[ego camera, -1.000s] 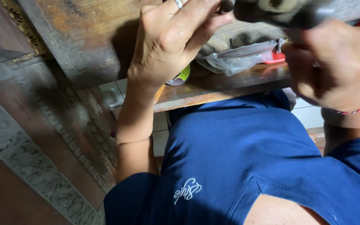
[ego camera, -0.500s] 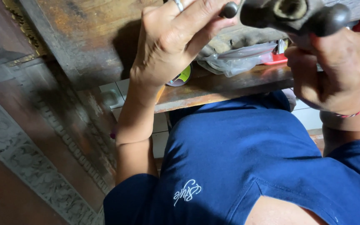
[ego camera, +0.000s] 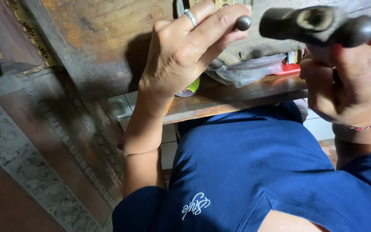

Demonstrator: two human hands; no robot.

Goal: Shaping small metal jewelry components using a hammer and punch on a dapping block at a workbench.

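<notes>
My left hand, a silver ring on one finger, pinches a thin tool with a small dark round end against the worn brown wooden board. My right hand grips a dark metal ball-peen hammer head raised beside it. A crumpled clear plastic bag lies on the wooden shelf beneath.

I see a dark blue shirt with white stitched writing, a silver ring at eleven o'clock, and a red bead bracelet at three o'clock.
</notes>
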